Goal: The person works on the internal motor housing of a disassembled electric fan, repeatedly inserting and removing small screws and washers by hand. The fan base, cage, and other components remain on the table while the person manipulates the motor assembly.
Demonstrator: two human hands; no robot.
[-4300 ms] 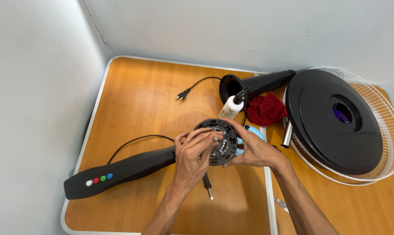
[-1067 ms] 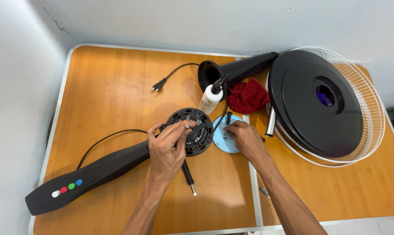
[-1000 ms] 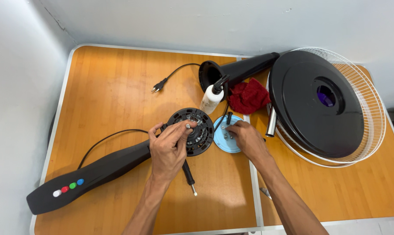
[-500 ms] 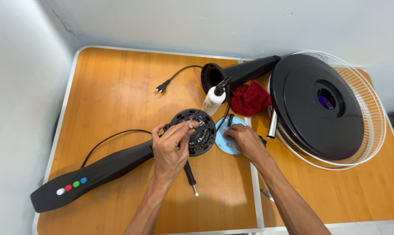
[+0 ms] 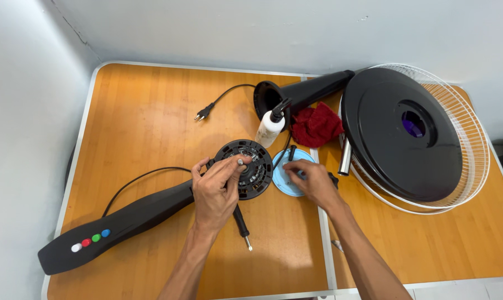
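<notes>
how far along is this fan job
Done, by the look of it: the fan is apart, base and grille set aside. In hand: left hand on the motor, right hand at the blue lid. Left: everything remains unassembled; screwdriver, bottle and cloth lie out.

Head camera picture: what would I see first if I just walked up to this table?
Probably the big round black disc lying on a white wire fan grille at the right of the orange table. Then the two hands in the middle: the left hand touches a round black motor part, and the right hand rests on a small blue dish.
</notes>
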